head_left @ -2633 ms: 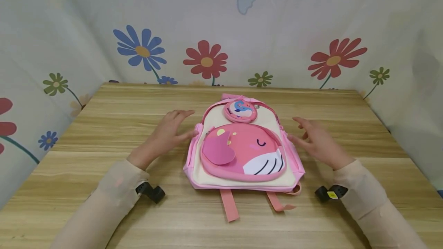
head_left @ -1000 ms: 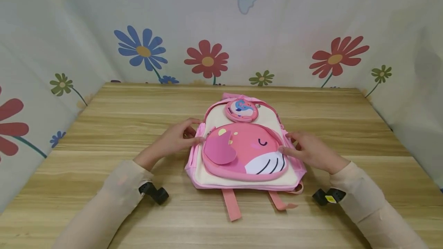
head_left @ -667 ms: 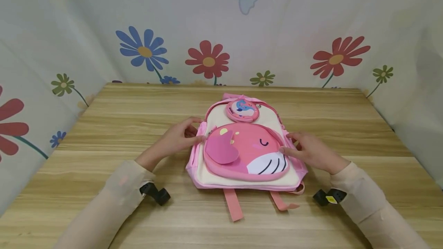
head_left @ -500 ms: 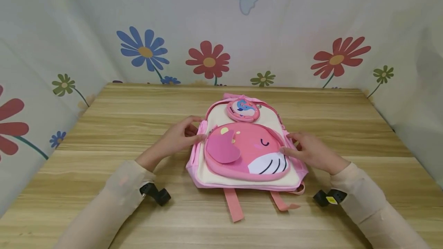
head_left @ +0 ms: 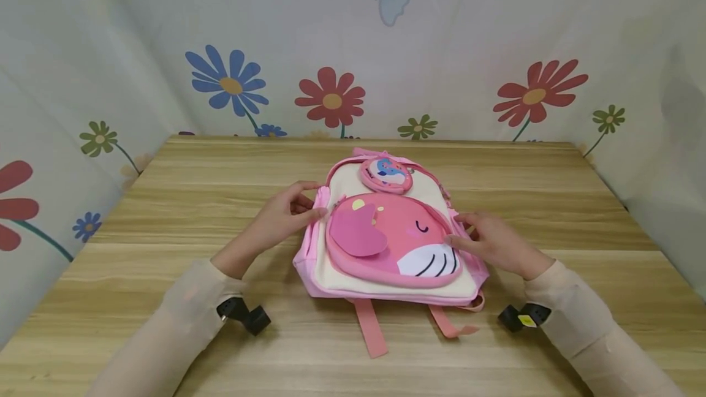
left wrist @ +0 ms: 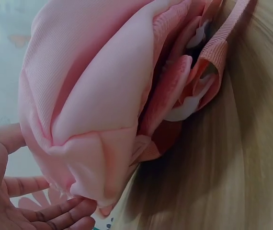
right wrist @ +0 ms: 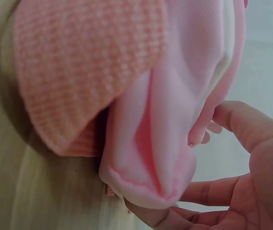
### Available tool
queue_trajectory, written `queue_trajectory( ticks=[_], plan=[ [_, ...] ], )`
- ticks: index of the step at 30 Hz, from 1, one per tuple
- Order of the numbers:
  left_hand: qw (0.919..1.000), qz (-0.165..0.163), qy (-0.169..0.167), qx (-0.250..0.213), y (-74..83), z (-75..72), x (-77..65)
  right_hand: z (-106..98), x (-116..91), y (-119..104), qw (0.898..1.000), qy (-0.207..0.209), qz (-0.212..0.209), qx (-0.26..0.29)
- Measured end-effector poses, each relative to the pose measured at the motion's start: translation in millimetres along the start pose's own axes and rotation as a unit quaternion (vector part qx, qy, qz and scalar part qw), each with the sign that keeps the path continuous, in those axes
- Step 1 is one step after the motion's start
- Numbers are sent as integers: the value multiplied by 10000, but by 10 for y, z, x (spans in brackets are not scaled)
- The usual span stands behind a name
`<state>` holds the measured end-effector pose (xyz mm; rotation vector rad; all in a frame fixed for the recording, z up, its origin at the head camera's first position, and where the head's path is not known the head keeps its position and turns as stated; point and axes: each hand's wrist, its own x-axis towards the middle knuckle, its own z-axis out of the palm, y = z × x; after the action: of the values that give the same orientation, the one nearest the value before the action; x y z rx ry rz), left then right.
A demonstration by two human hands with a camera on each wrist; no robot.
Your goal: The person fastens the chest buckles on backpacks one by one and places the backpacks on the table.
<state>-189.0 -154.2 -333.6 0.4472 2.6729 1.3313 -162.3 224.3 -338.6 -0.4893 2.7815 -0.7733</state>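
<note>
A pink and cream child's backpack (head_left: 386, 244) with a whale-face front pocket lies front side up on the wooden table. A round whale-print pouch (head_left: 386, 174) sits near its top. My left hand (head_left: 278, 216) holds the bag's left side, thumb by the front edge and fingers around the side pocket (left wrist: 93, 163). On the opposite side my right hand (head_left: 499, 241) grips the bag, its thumb on the front panel's edge and its fingers against the right side pocket (right wrist: 160, 143). The bag's back is hidden in the head view.
Two coral straps stick out toward me, a left strap (head_left: 371, 329) and a right strap (head_left: 448, 323). The wooden table (head_left: 165, 231) extends around the bag. A flower-print cloth (head_left: 441, 48) hangs behind the table's back edge.
Both hands have come in from beside the backpack to hold its sides. Since half a second ago the bag's left side has risen slightly with my left hand; the right hand hardly moved.
</note>
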Motion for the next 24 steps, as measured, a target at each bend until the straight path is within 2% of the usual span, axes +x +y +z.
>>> queue_trajectory(
  ticks=[10, 19, 24],
  plan=[
    [9994, 152, 307, -101, 167, -6, -85, 30, 9, 7, 9999, 70, 31, 138],
    [9980, 127, 595, -146, 289, -54, -184, 124, 31, -7, 9989, 290, -81, 358],
    [9958, 331, 823, -223, 364, -97, -235, 176, 43, -13, 9975, 405, -55, 576]
  ],
)
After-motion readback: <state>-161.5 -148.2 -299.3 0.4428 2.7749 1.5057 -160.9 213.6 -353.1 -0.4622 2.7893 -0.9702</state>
